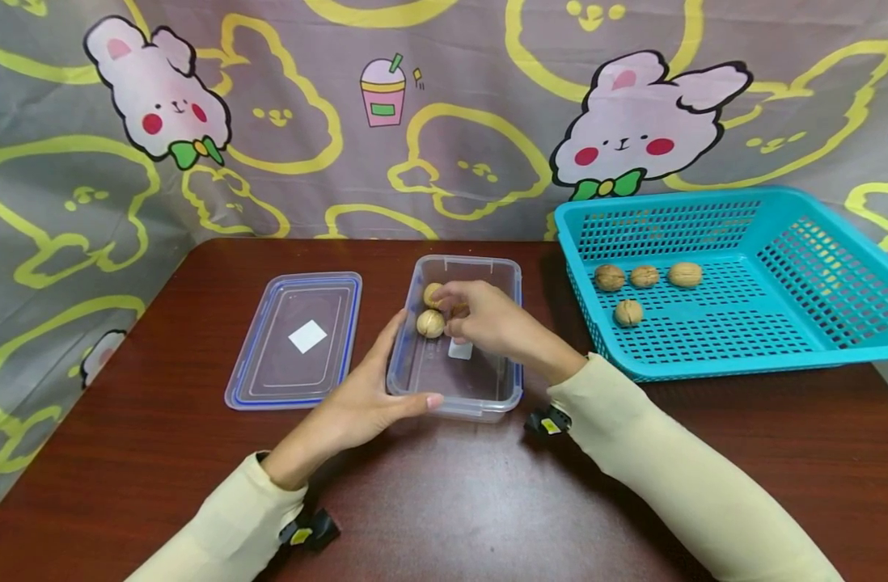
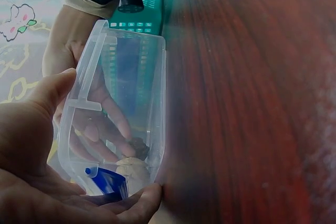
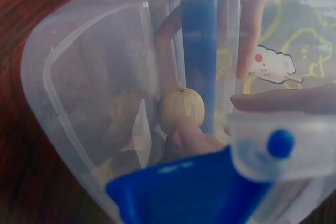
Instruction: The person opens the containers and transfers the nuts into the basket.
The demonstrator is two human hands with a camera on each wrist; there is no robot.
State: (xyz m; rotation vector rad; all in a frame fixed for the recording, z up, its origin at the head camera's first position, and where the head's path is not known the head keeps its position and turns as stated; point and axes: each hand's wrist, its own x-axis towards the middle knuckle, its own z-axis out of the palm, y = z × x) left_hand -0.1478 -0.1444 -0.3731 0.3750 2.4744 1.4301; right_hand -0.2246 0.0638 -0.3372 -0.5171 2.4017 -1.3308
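Note:
A clear plastic container (image 1: 480,388) with blue side clips stands on the table. My left hand (image 1: 367,404) holds its near left corner, thumb along the front rim and fingers against the left wall. Inside are pale walnuts; one walnut (image 1: 430,324) shows plainly, and another walnut (image 1: 433,296) sits behind it. My right hand (image 1: 488,319) reaches into the container, its bent fingers and thumb around a walnut they partly hide. In the right wrist view a fingertip touches a round walnut (image 3: 182,109) seen through the wall. The left wrist view shows a darker walnut (image 2: 139,148) by the right fingertips.
To the left lies the container's clear lid (image 1: 269,339) with a blue seal and a white label (image 1: 307,336). A turquoise basket (image 1: 720,364) at the right holds several walnuts (image 1: 686,275). Behind the brown table (image 1: 444,501) hangs a patterned cloth (image 1: 473,73).

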